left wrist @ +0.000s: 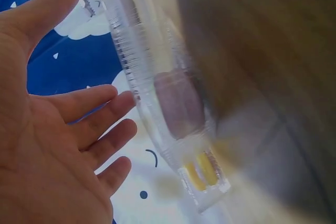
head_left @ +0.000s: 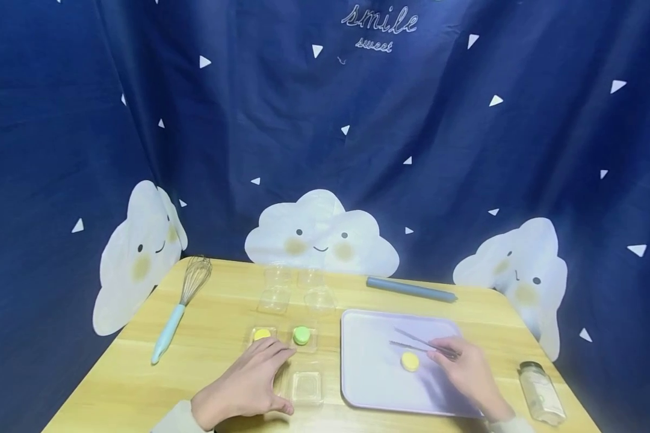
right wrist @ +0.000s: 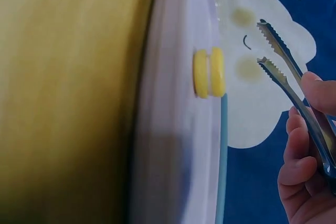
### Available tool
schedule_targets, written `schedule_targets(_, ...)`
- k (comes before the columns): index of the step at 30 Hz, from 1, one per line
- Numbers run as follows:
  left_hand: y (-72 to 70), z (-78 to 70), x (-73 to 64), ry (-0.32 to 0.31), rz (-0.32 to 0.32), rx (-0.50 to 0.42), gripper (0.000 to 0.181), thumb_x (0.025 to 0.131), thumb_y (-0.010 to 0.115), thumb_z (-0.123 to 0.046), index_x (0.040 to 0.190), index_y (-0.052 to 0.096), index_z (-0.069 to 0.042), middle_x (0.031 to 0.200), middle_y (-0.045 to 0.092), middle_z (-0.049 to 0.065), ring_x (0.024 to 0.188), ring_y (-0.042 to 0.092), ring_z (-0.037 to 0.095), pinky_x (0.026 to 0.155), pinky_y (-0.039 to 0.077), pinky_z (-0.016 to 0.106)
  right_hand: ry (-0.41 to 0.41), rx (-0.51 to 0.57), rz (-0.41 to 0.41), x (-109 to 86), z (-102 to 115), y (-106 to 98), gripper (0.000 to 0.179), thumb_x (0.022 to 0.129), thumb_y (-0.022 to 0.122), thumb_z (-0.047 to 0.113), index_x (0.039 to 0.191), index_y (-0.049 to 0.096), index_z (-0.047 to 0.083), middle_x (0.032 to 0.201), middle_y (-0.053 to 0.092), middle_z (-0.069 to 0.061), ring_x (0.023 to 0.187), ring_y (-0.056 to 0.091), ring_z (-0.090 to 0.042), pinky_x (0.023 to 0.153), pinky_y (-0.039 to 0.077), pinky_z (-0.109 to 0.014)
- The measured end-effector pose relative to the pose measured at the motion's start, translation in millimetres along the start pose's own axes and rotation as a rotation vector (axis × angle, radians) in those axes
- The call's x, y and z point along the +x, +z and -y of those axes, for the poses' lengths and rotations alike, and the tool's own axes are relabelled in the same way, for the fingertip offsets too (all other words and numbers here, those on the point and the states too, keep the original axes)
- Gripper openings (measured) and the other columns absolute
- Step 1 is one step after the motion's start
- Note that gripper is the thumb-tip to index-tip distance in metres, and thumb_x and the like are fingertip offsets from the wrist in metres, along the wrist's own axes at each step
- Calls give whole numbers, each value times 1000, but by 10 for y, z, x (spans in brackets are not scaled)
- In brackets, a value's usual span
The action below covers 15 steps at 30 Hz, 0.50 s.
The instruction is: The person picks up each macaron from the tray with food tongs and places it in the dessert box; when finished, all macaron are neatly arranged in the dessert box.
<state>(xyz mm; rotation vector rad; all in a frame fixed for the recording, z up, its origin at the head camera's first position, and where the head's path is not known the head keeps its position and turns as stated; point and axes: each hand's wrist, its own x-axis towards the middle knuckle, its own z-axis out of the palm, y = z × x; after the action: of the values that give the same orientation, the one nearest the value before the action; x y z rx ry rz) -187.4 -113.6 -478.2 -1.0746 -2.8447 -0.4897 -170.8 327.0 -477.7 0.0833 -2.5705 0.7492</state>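
Note:
My right hand [head_left: 471,364] grips metal tongs [right wrist: 311,119] with serrated tips, held apart above a pale lilac tray [head_left: 365,379]. A yellow macaron [head_left: 410,361] sits on that tray, just below the tips, with nothing between them. My left hand [head_left: 249,376], fingers spread, is beside a clear plastic box [head_left: 319,391] on the table, fingertips right at its edge. In the box are a green macaron [head_left: 301,335] and another yellow macaron [head_left: 262,333], partly behind my fingers. The left wrist view also shows a purple macaron [left wrist: 180,103], which my hand hides in the head view.
Clear lid sections [head_left: 274,299] of the box extend toward the back of the table. A whisk [head_left: 168,334] lies at left, a blue-grey rolling pin [head_left: 410,289] behind the tray. At right, a clear jar [head_left: 541,394] with a black lid lies near the table edge.

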Motion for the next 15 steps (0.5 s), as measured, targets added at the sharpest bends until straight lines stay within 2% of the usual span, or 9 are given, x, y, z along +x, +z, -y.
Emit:
schedule_targets(6, 41, -23, -2, 12, -5, 34, 99, 66, 73, -78, 137, 61, -10, 131, 65, -1, 125, 55, 21, 113, 44, 49, -14, -36, 22, -64, -50, 15, 19, 76, 88, 20, 92, 79, 26, 91, 80, 8, 86, 73, -8, 79, 61, -31)
schedule_targets(11, 59, -46, 24, 41, -14, 53, 94, 68, 73, -76, 134, 63, -10, 129, 67, -2, 122, 56, 19, 112, 46, 48, -36, -48, 27, -102, -94, 16, 20, 74, 89, 19, 90, 79, 25, 87, 79, 11, 85, 72, -6, 80, 60, -32)
schedule_targets(15, 59, -45, 46, 55, -6, 51, 85, 70, 77, -70, 131, 66, -11, 127, 69, -2, 119, 57, 18, 110, 47, 46, 9, -55, 83, -130, -82, -20, 17, 75, 88, 22, 88, 78, 27, 87, 78, 13, 87, 73, -9, 82, 60, -33)
